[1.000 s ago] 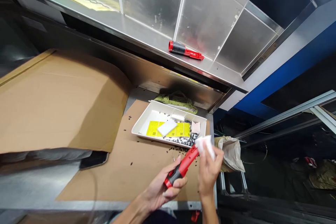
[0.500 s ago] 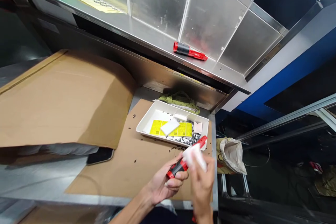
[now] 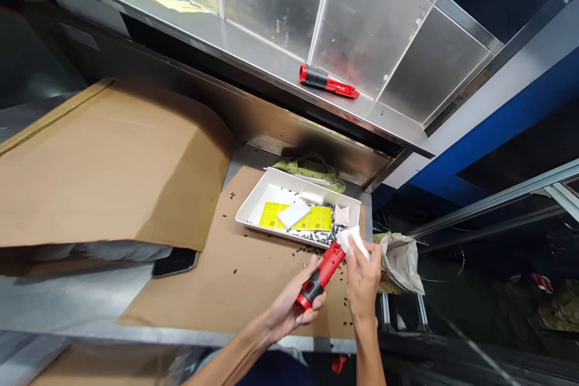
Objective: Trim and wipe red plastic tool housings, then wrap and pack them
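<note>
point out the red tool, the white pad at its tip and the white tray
red and black handheld tool (image 3: 322,274): head view, on the red grip
white pad (image 3: 353,242): head view, on the part showing above the fingers
white plastic tray (image 3: 253,189): head view, on its left rim

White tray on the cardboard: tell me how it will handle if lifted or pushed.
The white tray looks like thin moulded plastic, so probably light and slightly flexible. Its shallow walls would likely let the small black pieces spill if tilted. Its flat base on the cardboard sheet suggests sliding rather than tipping when pushed.
</note>
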Demonstrator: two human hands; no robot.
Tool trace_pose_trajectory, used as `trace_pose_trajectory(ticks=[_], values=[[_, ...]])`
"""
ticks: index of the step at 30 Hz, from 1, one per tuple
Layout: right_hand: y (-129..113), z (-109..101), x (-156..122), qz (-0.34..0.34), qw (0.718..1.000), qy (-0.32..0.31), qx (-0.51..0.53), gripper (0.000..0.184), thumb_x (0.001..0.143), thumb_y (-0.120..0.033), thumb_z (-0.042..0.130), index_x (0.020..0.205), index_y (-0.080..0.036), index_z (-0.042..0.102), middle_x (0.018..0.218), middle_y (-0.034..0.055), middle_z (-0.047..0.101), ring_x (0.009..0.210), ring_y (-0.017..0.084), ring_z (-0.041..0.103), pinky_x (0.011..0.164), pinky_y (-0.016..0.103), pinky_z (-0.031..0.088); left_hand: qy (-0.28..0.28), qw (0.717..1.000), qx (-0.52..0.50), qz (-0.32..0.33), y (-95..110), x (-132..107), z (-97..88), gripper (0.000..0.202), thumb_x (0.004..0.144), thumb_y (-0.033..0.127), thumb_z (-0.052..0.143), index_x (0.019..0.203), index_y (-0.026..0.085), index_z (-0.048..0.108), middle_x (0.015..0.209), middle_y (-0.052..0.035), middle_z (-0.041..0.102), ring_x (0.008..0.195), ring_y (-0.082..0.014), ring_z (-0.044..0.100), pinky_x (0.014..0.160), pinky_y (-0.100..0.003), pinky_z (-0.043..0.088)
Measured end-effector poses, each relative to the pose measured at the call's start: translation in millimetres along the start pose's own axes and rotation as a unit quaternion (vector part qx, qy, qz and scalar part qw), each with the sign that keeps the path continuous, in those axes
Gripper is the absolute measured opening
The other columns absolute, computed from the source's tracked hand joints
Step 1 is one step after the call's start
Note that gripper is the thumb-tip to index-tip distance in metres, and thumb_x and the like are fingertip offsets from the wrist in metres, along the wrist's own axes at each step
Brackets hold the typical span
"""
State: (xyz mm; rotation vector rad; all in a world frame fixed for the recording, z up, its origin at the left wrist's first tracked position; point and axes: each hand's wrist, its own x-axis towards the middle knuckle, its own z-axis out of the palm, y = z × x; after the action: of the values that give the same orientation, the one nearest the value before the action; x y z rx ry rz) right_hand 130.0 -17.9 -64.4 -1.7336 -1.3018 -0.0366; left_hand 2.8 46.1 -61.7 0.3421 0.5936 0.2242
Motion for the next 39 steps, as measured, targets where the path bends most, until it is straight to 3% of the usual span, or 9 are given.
trace_pose_trajectory(ticks=[4, 7, 12, 16, 22, 29, 34, 39], values=[[0.5, 6.6, -11.7, -0.014, 1.0, -0.006, 0.01, 0.035, 0.098, -0.027, 0.047, 0.13, -0.024, 0.061, 0.101, 0.0082, 0.055, 0.091, 0.018, 0.06, 0.079, 0.031, 0.051, 0.017, 0.999, 0.018, 0.024, -1.7, 0.7, -0.9, 0.061, 0.09, 0.074, 0.029, 0.105, 0.019, 0.052, 0.047, 0.0052, 0.048, 0.033, -0.0035, 0.025, 0.036, -0.012, 0.014], [1.8, 9.1, -8.4, -0.014, 1.0, -0.015, 0.016, 0.034, 0.099, -0.027, 0.046, 0.129, -0.024, 0.062, 0.101, 0.0081, 0.055, 0.092, 0.018, 0.06, 0.08, 0.031, 0.051, 0.008, 0.999, 0.031, 0.03, -0.7, -1.6, 0.9, 0.065, 0.093, 0.07, 0.02, 0.118, 0.019, 0.05, 0.045, 0.0059, 0.046, 0.033, -0.0033, 0.024, 0.036, -0.012, 0.014], [11.2, 9.9, 17.2, 0.013, 0.999, 0.038, -0.007, 0.035, 0.099, -0.033, 0.044, 0.122, -0.021, 0.067, 0.1, 0.0075, 0.051, 0.095, 0.018, 0.058, 0.085, 0.034, 0.05, 0.011, 0.993, 0.112, 0.023, -2.7, -2.6, -0.1, 0.072, 0.095, 0.063, 0.001, 0.15, 0.021, 0.022, 0.044, 0.0057, 0.046, 0.029, -0.0056, 0.028, 0.035, -0.014, 0.016], [13.2, 10.0, 14.3, -0.009, 0.998, 0.056, 0.01, 0.033, 0.099, -0.026, 0.046, 0.127, -0.023, 0.064, 0.105, 0.0081, 0.052, 0.099, 0.018, 0.058, 0.087, 0.032, 0.05, 0.012, 0.983, 0.182, 0.031, -10.4, 4.0, -10.0, 0.083, 0.09, 0.072, 0.003, 0.154, 0.021, 0.012, 0.046, 0.0045, 0.05, 0.028, -0.0074, 0.032, 0.033, -0.016, 0.022], [22.0, 4.4, 22.2, -0.063, 0.995, 0.073, -0.022, 0.032, 0.098, -0.025, 0.049, 0.125, -0.022, 0.065, 0.107, 0.0094, 0.052, 0.101, 0.019, 0.058, 0.086, 0.034, 0.051, 0.007, 0.963, 0.253, 0.095, -11.3, 6.7, -14.7, 0.099, 0.08, 0.084, 0.008, 0.155, 0.019, 0.008, 0.043, 0.0058, 0.049, 0.028, -0.0091, 0.035, 0.034, -0.018, 0.029], [28.7, -8.8, 27.7, -0.125, 0.991, 0.047, -0.012, 0.034, 0.095, -0.015, 0.051, 0.123, -0.027, 0.066, 0.111, 0.0089, 0.058, 0.102, 0.018, 0.06, 0.083, 0.032, 0.053, 0.042, 0.939, 0.321, 0.116, -2.7, -3.6, -8.6, 0.125, 0.063, 0.097, 0.018, 0.151, 0.008, 0.02, 0.041, 0.0056, 0.05, 0.031, -0.0123, 0.042, 0.033, -0.02, 0.035], [29.3, -12.3, 32.7, -0.162, 0.985, 0.015, -0.048, 0.033, 0.095, -0.015, 0.05, 0.119, -0.026, 0.069, 0.11, 0.0102, 0.061, 0.101, 0.019, 0.063, 0.08, 0.031, 0.055, 0.114, 0.926, 0.338, 0.123, -11.6, 2.4, -15.4, 0.116, 0.065, 0.096, 0.019, 0.138, 0.008, 0.04, 0.046, 0.0047, 0.049, 0.032, -0.011, 0.04, 0.034, -0.021, 0.033], [22.2, -9.9, 26.9, -0.161, 0.986, -0.003, -0.043, 0.033, 0.095, -0.014, 0.049, 0.119, -0.024, 0.069, 0.111, 0.0115, 0.064, 0.102, 0.02, 0.064, 0.081, 0.032, 0.056, 0.17, 0.909, 0.356, 0.137, -15.0, 0.8, -18.3, 0.105, 0.069, 0.093, 0.019, 0.129, 0.013, 0.05, 0.051, 0.0034, 0.049, 0.04, -0.0137, 0.046, 0.037, -0.023, 0.037]])
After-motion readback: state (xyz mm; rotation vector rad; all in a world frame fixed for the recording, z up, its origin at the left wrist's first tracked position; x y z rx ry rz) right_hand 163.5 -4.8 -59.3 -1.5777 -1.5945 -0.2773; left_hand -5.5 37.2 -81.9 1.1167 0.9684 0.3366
